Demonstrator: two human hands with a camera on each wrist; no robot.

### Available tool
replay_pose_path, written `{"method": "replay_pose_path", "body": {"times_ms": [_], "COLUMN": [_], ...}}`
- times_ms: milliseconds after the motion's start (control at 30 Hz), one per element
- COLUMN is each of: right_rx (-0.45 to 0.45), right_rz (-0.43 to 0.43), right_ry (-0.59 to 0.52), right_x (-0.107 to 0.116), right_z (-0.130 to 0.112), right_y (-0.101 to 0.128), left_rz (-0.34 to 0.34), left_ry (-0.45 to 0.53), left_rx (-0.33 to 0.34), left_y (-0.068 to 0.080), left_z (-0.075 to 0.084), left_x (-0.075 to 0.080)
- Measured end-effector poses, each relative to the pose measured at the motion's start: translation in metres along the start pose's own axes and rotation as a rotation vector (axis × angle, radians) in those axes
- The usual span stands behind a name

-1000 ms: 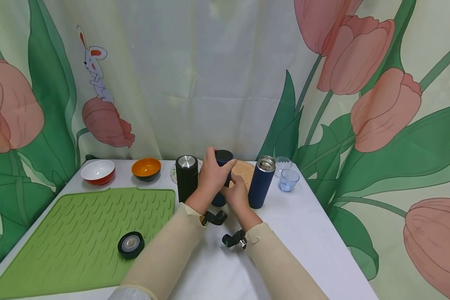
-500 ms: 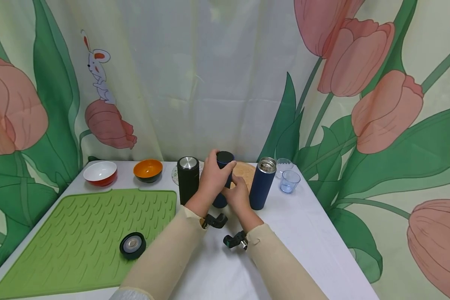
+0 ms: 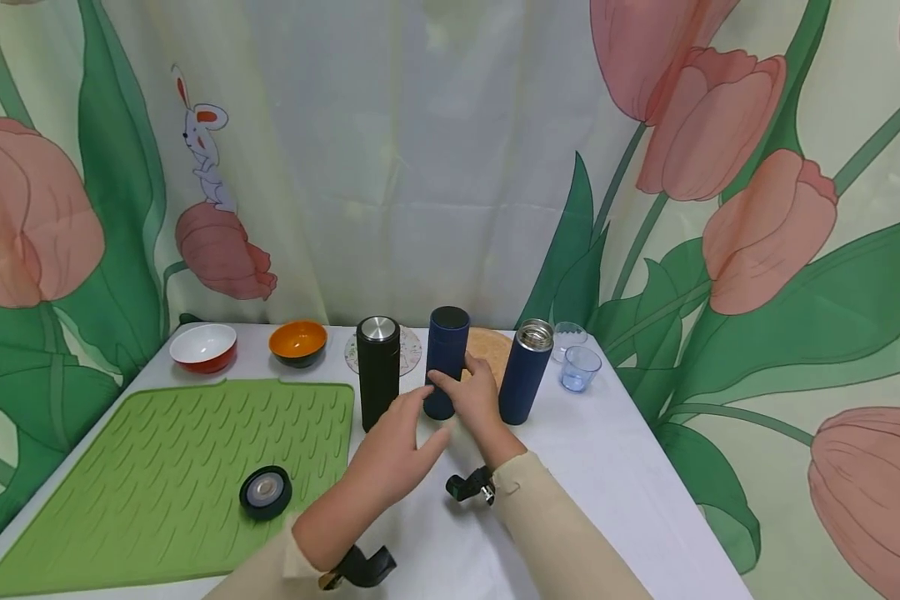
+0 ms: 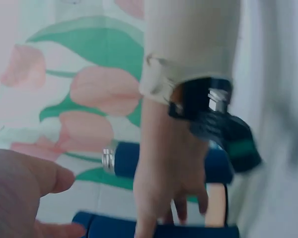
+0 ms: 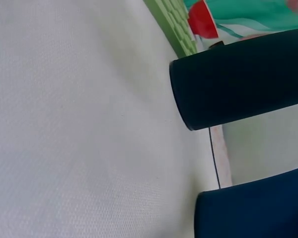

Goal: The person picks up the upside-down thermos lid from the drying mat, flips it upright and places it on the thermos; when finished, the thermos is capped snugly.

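Head: capped blue bottle, upright

The capped flask is navy with a black top, the open flask navy with a silver neck, the silver-lidded flask black, the dash-patterned mat green, and the curtain cream with pink tulips and green leaves

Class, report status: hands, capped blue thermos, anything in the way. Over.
Right hand grips capped blue thermos, upright. Left hand holds nothing. Black thermos nearby, may crowd left hand.
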State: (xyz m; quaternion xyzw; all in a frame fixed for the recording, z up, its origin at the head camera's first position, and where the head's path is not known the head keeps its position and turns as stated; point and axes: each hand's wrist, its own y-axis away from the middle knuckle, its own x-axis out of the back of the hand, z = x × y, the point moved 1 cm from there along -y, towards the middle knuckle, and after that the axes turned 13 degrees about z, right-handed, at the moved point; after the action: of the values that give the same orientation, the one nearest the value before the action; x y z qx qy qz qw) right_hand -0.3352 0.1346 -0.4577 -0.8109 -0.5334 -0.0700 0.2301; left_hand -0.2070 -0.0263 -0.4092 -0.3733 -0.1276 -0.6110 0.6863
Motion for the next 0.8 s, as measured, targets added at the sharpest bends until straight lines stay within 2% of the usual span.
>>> {"method": "replay_pose_path", "body": {"times_ms": [133, 333, 533, 633, 733, 800], "right_rx": [-0.031, -0.071, -0.089, -0.088, -0.08, -0.077], "right_rz": [0.014, -0.004, 0.006, 0.006, 0.003, 0.0], "right_ry": [0.005, -0.012, -0.013, -0.009, -0.001, 0.0], "right_x": [0.0, -0.001, -0.002, -0.002, -0.002, -0.002], "right_z": [0.0, -0.002, -0.002, -0.003, -0.003, -0.002], "right_y": [0.0, 0.004, 0.006, 0.006, 0.005, 0.004], "left_rz": [-0.012, 0.047, 0.134, 0.114, 0.035, -0.017], "left_ry": [-0.106, -0.226, -0.397, -0.491, -0.553, -0.567], "left_rx": [-0.002, 0.063, 0.054, 0.171, 0.309, 0.365], "left_y": [0.022, 0.052, 0.062, 0.061, 0.061, 0.06], "left_z": [-0.023, -0.06, -0.109, -0.135, -0.155, -0.163], "left_x": [0.012, 0.039, 0.079, 0.097, 0.109, 0.112]}}
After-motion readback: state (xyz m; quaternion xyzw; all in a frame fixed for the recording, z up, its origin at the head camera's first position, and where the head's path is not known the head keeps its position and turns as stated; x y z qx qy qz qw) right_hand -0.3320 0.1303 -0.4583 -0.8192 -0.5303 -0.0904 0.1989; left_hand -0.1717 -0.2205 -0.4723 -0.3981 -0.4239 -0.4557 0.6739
